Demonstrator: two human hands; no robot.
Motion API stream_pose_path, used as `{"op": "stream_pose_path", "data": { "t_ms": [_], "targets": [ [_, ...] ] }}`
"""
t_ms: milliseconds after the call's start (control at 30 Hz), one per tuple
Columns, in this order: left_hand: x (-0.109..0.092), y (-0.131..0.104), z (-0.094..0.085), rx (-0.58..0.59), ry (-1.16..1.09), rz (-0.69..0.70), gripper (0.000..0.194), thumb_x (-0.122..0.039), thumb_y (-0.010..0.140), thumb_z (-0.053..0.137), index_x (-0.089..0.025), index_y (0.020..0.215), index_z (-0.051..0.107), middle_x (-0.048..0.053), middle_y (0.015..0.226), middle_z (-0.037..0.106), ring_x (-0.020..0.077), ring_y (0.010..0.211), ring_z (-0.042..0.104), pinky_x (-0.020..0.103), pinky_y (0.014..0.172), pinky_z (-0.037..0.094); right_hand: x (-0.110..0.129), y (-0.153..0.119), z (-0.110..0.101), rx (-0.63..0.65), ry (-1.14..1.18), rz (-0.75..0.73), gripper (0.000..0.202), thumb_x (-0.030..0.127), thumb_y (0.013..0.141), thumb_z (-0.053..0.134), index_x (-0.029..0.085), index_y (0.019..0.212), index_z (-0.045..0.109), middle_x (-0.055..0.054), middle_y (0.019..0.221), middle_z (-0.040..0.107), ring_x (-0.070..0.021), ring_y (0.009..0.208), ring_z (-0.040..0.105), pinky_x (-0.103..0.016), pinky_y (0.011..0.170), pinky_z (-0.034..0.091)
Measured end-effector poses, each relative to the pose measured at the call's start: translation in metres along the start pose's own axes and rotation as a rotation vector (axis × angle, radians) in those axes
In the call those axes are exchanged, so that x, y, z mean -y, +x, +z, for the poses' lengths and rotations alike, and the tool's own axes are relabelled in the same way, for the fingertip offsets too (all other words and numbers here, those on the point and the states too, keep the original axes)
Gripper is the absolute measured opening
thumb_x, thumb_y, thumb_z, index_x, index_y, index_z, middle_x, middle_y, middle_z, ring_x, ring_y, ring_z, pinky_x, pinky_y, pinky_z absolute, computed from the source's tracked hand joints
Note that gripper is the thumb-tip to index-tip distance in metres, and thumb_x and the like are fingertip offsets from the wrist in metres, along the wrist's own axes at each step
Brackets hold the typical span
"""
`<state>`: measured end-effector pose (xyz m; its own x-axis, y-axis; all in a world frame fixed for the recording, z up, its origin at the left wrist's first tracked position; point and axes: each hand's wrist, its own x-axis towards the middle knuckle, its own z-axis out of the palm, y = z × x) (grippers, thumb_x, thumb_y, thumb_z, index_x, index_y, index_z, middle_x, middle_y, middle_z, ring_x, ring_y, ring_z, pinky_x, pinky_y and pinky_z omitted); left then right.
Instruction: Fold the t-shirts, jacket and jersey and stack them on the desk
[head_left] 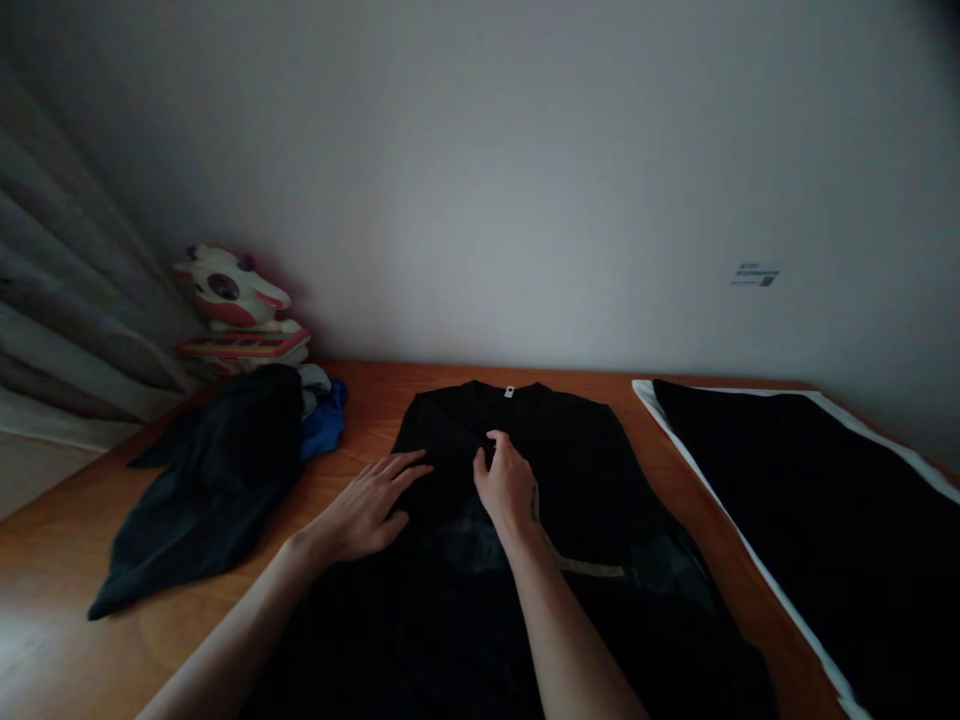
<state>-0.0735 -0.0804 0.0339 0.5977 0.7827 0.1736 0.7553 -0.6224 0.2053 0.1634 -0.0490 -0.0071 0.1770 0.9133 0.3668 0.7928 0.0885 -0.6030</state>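
Left hand (366, 508) spread over black shirt (574, 440), right hand (508, 487) curled above it, grip unclear

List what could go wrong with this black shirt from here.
Creasing: the right hand, curled at the black shirt, might bunch it. Slipping: the left hand is open, apparently not gripping, so the shirt could shift. Misjudged folds: the shirt is black in dim light, so edges may be missed.
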Motion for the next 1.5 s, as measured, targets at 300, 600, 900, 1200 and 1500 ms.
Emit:
{"op": "stream_pose_path", "data": {
  "t_ms": [300, 600, 900, 1200, 1500],
  "targets": [
    [-0.006, -0.002, -0.006, -0.045, -0.023, -0.054, 0.049, -0.015, 0.096, 0.039, -0.027, 0.139, 0.060, 0.008, 0.139, 0.066, 0.0240, 0.128, 0.061, 0.044, 0.112, 0.046, -0.001, 0.000, 0.000, 0.040, -0.038, -0.014, 0.029, 0.020, 0.095, 0.055, 0.020, 0.124, 0.059, -0.013, 0.106, 0.076, -0.0279, 0.093, 0.073, -0.036, 0.081, 0.048],
    [-0.024, 0.022, 0.054, -0.041, 0.186, -0.131, 0.061, -0.049, 0.105, 0.034, -0.018, 0.158, 0.037, 0.018, 0.165, 0.032, 0.0338, 0.154, 0.026, 0.057, 0.122, 0.030, -0.006, -0.003, 0.007, -0.065, 0.035, -0.050, 0.036, 0.026, 0.095, 0.053, 0.013, 0.128, 0.056, -0.018, 0.121, 0.068, -0.0274, 0.106, 0.069, -0.036, 0.087, 0.051],
    [-0.021, 0.020, 0.056, -0.025, 0.168, -0.161, 0.069, -0.065, 0.100, 0.040, -0.034, 0.160, 0.030, 0.008, 0.170, 0.022, 0.0364, 0.156, 0.019, 0.058, 0.123, 0.024, -0.014, 0.022, -0.035, -0.085, 0.283, 0.016, 0.031, 0.044, 0.099, 0.048, 0.019, 0.101, 0.067, -0.012, 0.102, 0.071, -0.0208, 0.088, 0.072, -0.031, 0.082, 0.054],
    [-0.022, 0.049, 0.043, -0.057, 0.055, -0.245, 0.055, -0.039, 0.108, 0.024, -0.017, 0.140, 0.061, 0.016, 0.149, 0.058, 0.0279, 0.141, 0.051, 0.048, 0.118, 0.038, -0.083, 0.027, -0.110, 0.305, -0.189, -0.125, 0.037, 0.036, 0.100, 0.050, 0.018, 0.128, 0.066, -0.016, 0.137, 0.065, -0.0281, 0.132, 0.057, -0.042, 0.111, 0.041],
    [-0.045, 0.072, 0.055, 0.031, 0.146, -0.261, 0.061, -0.059, 0.102, 0.038, -0.030, 0.156, 0.041, 0.012, 0.167, 0.031, 0.0395, 0.154, 0.025, 0.068, 0.120, 0.022, -0.093, 0.003, -0.093, 0.417, -0.482, -0.037, 0.075, 0.076, 0.097, 0.030, 0.035, 0.159, 0.036, -0.013, 0.169, 0.024, -0.0413, 0.156, 0.014, -0.071, 0.118, 0.011]
  ]
}}
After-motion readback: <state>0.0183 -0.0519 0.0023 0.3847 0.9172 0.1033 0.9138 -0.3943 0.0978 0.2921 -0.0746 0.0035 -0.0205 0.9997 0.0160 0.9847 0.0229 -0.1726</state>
